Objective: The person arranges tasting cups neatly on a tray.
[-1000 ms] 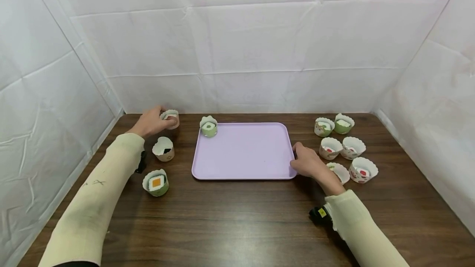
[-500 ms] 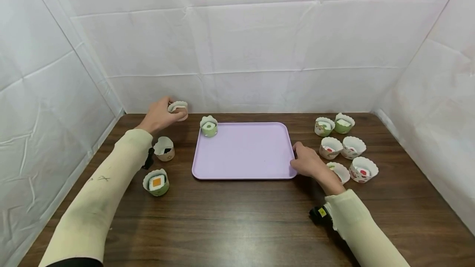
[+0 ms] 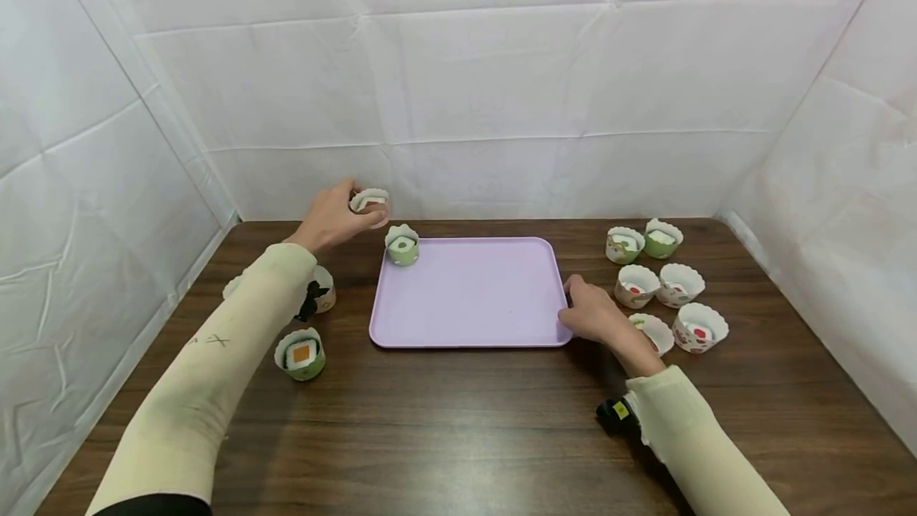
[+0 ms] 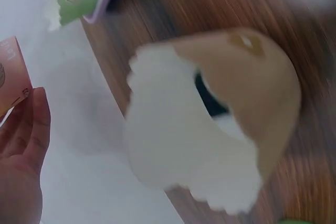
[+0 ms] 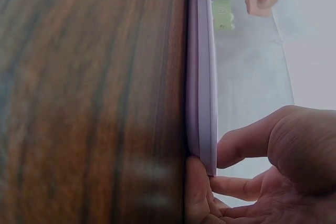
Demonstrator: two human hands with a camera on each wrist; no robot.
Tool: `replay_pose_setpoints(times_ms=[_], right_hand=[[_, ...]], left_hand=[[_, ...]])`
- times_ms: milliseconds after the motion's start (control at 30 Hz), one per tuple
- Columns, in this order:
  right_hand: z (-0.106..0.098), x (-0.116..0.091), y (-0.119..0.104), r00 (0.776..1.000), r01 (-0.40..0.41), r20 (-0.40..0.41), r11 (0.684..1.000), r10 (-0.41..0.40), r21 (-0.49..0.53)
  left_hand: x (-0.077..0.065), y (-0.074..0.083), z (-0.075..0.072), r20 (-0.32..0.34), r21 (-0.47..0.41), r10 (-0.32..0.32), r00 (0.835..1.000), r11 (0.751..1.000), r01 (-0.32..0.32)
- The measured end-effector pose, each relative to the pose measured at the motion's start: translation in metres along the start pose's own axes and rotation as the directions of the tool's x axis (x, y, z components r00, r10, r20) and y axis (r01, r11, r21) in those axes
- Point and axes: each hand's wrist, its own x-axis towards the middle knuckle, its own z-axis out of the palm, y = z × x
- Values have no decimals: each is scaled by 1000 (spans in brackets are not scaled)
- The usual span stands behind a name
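Up near the back wall, my left hand (image 3: 335,215) grips a pink paper baking cup (image 3: 378,217) holding a white piece with an orange-red centre, apparently sushi. The hand hovers left of and behind a green paper cup (image 3: 403,253) that stands on the back left corner of the lilac tray (image 3: 473,293). At the tray's right side, my right hand (image 3: 598,315) pinches the rim; the right wrist view shows the thumb (image 5: 247,140) over the edge and fingers beneath it. Below my left wrist, a tan paper cup (image 4: 262,87) with a black-and-white piece is partly covered.
Left of the tray stands a green cup (image 3: 306,365) with an orange-centred sushi piece. My left sleeve partly hides another cup (image 3: 231,287). Several filled paper cups, including a red-spotted one (image 3: 700,333), stand right of my right hand. White sheeting (image 3: 487,78) encloses the table (image 3: 458,420).
My left hand has lifted the pink cup off the table and carried it rightward, toward the tray's back left corner. My right hand keeps its place on the tray rim.
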Motion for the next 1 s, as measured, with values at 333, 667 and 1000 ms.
replay_pose_setpoints(times_ms=[333,667,1000], right_hand=[[-1,-1,-1,1000,-11,9,1000,11,9],[-1,-1,1,1000,0,-2,1000,0,6],[0,0,0,1000,1,-6,1000,-1,3]], left_hand=[[7,26,17,9,-38,84,996,996,-84],[14,46,31,99,-26,103,990,995,-101],[21,54,49,140,52,154,978,985,-162]])
